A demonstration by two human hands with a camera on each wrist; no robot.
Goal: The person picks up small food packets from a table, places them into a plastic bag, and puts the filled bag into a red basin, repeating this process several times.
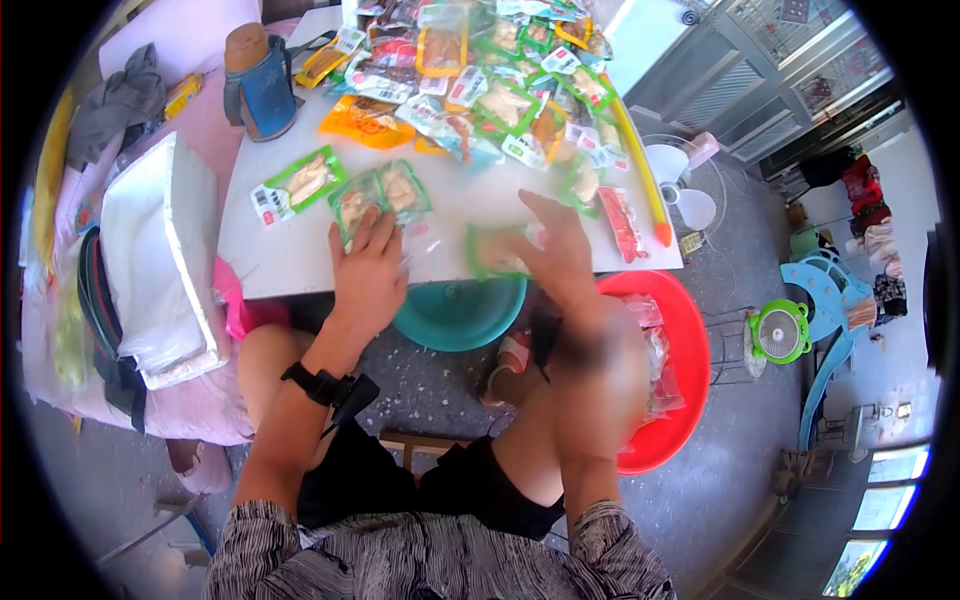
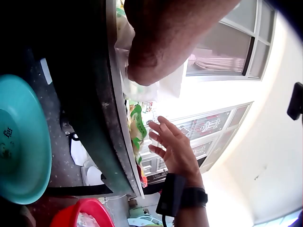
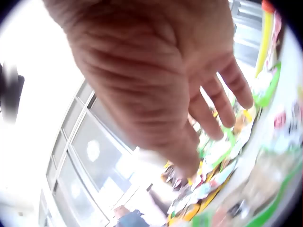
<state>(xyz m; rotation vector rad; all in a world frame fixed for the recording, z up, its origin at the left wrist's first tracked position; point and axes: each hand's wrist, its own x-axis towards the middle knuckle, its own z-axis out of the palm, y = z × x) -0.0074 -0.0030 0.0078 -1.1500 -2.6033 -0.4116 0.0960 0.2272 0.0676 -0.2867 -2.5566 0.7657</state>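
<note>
My left hand (image 1: 368,270) lies on the table's near part, its fingertips resting on a green-edged snack packet (image 1: 354,212) with tan pieces inside. A second green-edged packet (image 1: 401,188) adjoins it on the right. To the left lies another green packet (image 1: 300,186) with a white label. The right hand (image 1: 560,255) is over the table's near edge with fingers extended; a motion-blurred green-edged packet (image 1: 490,252) lies beside its fingers. In the right wrist view, the right hand (image 3: 189,80) has its fingers spread and nothing gripped. The left wrist view shows the left hand (image 2: 165,42) close over the tabletop.
A pile of packets (image 1: 505,105) covers the white table's (image 1: 270,240) far side. A yellow tube (image 1: 640,170) runs along the right edge. Below are a teal basin (image 1: 460,315) and a red tub (image 1: 690,385) holding packets. A foam box (image 1: 160,250) and blue flask (image 1: 265,100) stand left.
</note>
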